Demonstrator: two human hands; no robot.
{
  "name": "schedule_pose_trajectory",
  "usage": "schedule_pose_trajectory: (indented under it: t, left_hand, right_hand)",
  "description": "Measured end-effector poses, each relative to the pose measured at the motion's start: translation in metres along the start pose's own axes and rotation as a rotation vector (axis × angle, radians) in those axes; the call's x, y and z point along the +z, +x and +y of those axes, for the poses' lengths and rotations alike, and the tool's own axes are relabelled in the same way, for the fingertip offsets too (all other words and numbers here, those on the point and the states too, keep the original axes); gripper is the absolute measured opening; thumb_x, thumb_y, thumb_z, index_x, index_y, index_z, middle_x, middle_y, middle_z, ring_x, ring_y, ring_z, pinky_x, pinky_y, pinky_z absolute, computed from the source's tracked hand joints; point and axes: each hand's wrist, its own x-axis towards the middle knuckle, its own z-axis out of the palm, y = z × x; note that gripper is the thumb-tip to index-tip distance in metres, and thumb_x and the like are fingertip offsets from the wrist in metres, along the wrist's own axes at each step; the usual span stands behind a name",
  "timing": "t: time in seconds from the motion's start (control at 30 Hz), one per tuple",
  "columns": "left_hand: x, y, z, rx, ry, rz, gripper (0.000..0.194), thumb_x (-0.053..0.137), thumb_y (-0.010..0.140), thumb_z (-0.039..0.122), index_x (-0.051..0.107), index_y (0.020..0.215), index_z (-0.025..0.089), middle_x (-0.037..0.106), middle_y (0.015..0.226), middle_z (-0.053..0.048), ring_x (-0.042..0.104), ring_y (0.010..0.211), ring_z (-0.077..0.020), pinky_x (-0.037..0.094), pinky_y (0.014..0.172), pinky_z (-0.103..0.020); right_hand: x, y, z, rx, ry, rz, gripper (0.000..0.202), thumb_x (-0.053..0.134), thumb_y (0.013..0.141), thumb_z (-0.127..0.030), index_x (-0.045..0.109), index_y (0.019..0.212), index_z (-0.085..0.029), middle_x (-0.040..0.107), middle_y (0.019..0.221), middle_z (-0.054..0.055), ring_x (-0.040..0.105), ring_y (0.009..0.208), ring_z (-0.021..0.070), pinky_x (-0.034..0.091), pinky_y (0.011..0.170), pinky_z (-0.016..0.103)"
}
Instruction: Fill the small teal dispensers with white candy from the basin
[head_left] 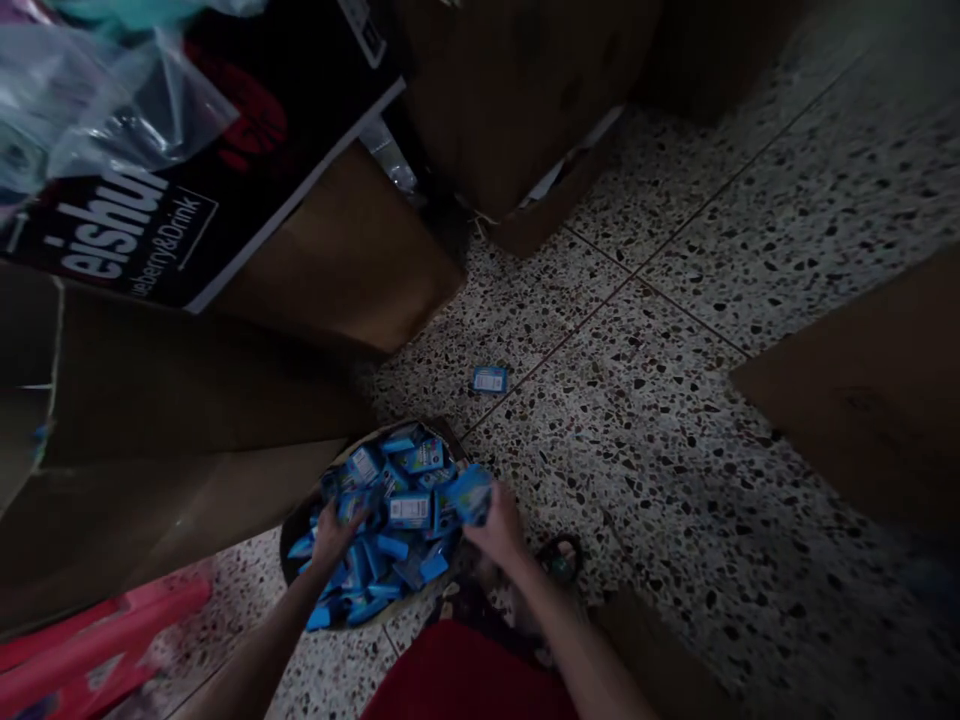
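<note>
A dark-rimmed round container [286, 545] on the floor is heaped with small blue packets [409, 510]. At the left side of the heap, my left hand [331, 535] reaches in with its fingers curved round a blue packet [352, 505]. Over the right rim, my right hand [496, 525] grips another blue packet [471, 492], slightly blurred. A single blue packet [490, 379] lies apart on the speckled floor beyond the container.
An open cardboard box [247, 490] stands left, with a black printed carton [247, 130] and clear plastic [142, 110] above it. More brown boxes [517, 90] are at the top, another [862, 390] at right. A red plastic stool [97, 650] sits lower left.
</note>
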Motion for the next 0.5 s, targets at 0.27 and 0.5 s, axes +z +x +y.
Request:
schedule_pose_trajectory:
  t: [0.27,0.5]
  left_hand:
    - [0.031,0.104,0.196,0.69,-0.058,0.08,0.06,0.052,0.08,0.034,0.037,0.134,0.012,0.045,0.137,-0.017,0.038,0.13,-0.0287,0.031,0.107,-0.042]
    - [0.13,0.15,0.348,0.975,0.126,-0.27,0.069,0.065,0.065,0.018,0.043,0.131,0.011,0.048,0.133,-0.02,0.039,0.126,-0.036,0.033,0.101,-0.047]
  right_hand:
    - [0.077,0.018,-0.077,-0.076,-0.014,-0.262,0.087,0.076,0.068,-0.035,0.032,0.141,-0.015,0.025,0.15,0.017,0.02,0.138,0.0355,0.023,0.109,0.053]
    - [-0.041,-0.024,-0.003,0.037,-0.031,-0.171,0.068,0.07,0.074,-0.031,0.04,0.135,-0.029,0.048,0.136,0.008,0.042,0.126,0.0314,0.034,0.104,0.053]
